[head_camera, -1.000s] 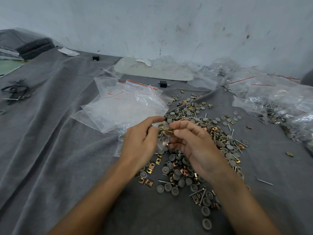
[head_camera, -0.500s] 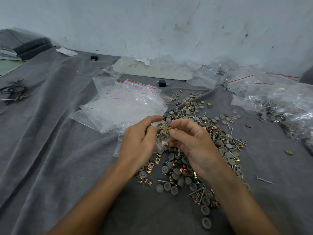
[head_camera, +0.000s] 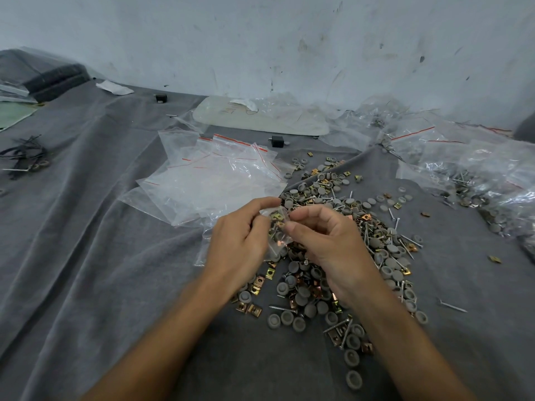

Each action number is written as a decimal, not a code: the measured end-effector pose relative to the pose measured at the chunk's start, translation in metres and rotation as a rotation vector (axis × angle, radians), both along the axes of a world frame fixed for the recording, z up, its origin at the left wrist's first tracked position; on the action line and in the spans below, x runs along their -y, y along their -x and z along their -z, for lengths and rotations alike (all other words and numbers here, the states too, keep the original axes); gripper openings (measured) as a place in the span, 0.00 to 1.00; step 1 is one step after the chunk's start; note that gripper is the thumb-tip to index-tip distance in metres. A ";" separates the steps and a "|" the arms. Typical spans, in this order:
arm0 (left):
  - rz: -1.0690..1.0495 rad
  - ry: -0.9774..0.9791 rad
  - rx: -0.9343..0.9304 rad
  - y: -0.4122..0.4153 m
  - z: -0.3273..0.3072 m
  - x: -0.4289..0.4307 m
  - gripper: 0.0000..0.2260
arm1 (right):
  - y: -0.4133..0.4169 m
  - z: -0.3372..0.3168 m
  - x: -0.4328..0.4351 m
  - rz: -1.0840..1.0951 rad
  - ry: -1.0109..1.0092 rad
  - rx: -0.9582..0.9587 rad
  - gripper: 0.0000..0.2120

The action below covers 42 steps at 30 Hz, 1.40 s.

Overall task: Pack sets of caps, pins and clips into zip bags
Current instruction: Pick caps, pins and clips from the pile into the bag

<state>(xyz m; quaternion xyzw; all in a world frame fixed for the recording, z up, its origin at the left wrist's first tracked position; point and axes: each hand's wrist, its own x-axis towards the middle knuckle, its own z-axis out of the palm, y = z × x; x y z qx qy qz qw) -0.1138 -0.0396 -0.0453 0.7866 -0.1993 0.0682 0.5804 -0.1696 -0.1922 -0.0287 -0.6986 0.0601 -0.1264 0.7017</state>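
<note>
Bag (head_camera: 278,225) is held just above the pile (head_camera: 304,296): our left hand (head_camera: 240,247) pinches one edge, right hand (head_camera: 330,244) pinches the other. We judge it light, soft, slippery; better grip near the mouth.

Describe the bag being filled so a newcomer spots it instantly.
On the grey cloth, find the pile of caps, clips and pins; the left hand and right hand meet at its left edge. The small zip bag pinched between them is the only one lifted and holding brass clips, unlike the flat empty bags behind.
</note>
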 end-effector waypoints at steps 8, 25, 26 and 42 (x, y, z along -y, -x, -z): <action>-0.006 -0.021 0.005 0.000 -0.002 0.000 0.19 | 0.003 -0.003 0.005 -0.016 0.161 0.073 0.04; -0.007 -0.039 0.022 0.002 -0.001 0.001 0.18 | -0.001 -0.010 0.014 -0.055 -0.489 0.007 0.30; -0.008 -0.041 0.024 0.002 -0.001 0.002 0.18 | 0.001 -0.009 0.009 -0.066 -0.430 0.023 0.29; -0.097 0.091 -0.054 -0.002 -0.007 0.001 0.20 | 0.008 -0.012 0.007 0.111 0.471 0.181 0.07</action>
